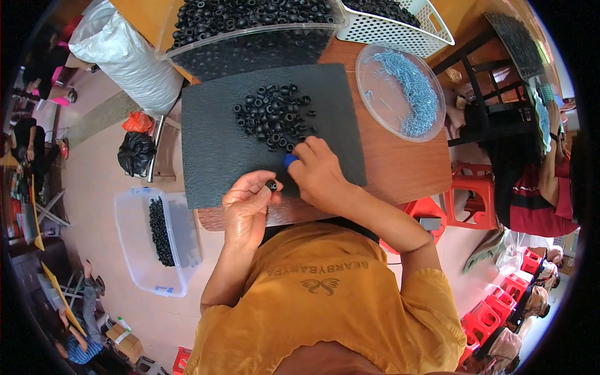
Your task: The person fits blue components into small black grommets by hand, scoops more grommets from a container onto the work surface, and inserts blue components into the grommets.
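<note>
My left hand (249, 199) pinches a small black hollow round part (271, 185) between thumb and fingertips, over the near edge of a dark mat (212, 137). My right hand (317, 170) is just to the right, its fingers curled at the near side of a heap of similar black parts (272, 115). Something bright blue (290, 160) shows at its fingers; whether it is worn or held I cannot make out. The right fingertips are partly hidden by the hand itself.
A clear bin of black parts (250, 47) and a white perforated basket (400, 31) stand at the back. A round clear tray (369, 81) holds tiny bluish pieces at the right. Another clear bin (181, 275) sits on the floor at left. Red stools (472, 194) stand at right.
</note>
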Tool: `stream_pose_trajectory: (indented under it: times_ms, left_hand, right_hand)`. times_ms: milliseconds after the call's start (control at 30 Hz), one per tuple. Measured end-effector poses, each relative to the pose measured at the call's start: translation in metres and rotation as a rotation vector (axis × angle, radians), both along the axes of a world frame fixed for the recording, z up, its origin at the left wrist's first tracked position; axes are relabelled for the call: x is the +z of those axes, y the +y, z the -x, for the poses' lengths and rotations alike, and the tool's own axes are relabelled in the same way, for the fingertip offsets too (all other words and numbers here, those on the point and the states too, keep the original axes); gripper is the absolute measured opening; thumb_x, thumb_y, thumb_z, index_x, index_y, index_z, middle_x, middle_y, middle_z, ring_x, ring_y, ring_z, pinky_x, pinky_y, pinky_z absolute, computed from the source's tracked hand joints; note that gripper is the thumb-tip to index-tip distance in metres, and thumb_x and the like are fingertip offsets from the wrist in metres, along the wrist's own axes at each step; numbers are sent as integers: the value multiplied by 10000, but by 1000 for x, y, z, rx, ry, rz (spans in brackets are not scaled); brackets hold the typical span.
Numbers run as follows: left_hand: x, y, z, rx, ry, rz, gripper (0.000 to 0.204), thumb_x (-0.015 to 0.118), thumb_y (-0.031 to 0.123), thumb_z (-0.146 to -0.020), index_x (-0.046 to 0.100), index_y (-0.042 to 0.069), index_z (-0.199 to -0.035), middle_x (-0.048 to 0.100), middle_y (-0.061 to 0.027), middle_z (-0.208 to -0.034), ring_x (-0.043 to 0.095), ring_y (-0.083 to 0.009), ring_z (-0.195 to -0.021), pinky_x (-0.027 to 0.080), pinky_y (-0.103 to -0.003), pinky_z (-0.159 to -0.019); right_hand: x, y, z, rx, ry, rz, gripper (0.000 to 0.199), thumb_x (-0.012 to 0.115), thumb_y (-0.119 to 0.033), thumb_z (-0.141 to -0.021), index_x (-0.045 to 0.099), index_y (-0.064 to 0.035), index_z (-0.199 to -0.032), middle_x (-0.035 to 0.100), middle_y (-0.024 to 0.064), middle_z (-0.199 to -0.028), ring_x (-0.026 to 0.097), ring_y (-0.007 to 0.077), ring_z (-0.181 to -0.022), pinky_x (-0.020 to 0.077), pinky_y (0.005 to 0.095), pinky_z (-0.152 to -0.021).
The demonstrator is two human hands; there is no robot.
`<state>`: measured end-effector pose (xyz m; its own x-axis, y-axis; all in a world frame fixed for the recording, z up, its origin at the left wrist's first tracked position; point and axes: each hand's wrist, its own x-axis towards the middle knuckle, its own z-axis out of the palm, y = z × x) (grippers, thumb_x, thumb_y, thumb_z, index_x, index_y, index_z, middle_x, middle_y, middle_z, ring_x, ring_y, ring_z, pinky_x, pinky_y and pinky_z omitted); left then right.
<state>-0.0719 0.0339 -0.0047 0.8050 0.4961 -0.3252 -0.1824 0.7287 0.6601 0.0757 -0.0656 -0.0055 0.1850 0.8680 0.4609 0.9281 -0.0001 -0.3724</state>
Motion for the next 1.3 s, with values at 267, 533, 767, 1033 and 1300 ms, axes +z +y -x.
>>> stream_pose_trajectory:
  times_ms: [267, 533, 767, 1033, 1300]
  left_hand:
    - [8, -6, -27, -5, -21, -38, 178, 587, 34, -834, 558, -32, -996, 607, -98, -871, 549, -141, -707, 451, -240, -684]
    - [17, -26, -46, 137, 29, -309, 219, 568, 48, -854, 512, -24, -1052, 567, -49, -924, 537, -94, -790, 446, -209, -716]
    - [11, -27, -51, 122, -22, -171, 222, 562, 64, -863, 504, -27, -1057, 561, -44, -918, 539, -99, -788, 441, -207, -709]
    - [16, -28, -55, 135, 26, -237, 223, 560, 81, -867, 501, -20, -1056, 557, -41, -903, 542, -98, -783, 445, -222, -702]
    - [13, -28, -55, 121, -80, 37, 192, 563, 65, -870, 505, -10, -1038, 565, -34, -912, 539, -89, -815, 446, -207, -724]
  right_hand:
    - [45, -15, -4, -58, 300, -134, 226, 700, -3, -621, 531, -7, -771, 529, 138, -767, 496, 325, -695, 413, 392, -571]
    - [32, -14, -1, -48, 186, -190, 263, 692, -35, -596, 506, 17, -776, 528, 155, -782, 487, 339, -698, 414, 415, -590]
    - [31, -17, 2, -121, 235, -311, 229, 680, -20, -597, 532, 22, -767, 547, 159, -804, 505, 332, -693, 427, 402, -572]
    - [26, -13, 4, -166, 161, -358, 263, 699, -11, -567, 549, 20, -780, 565, 156, -816, 524, 312, -696, 440, 391, -557]
    - [23, -15, 5, -210, 149, -385, 244, 716, -14, -588, 554, 21, -767, 566, 157, -816, 524, 307, -685, 431, 378, -539]
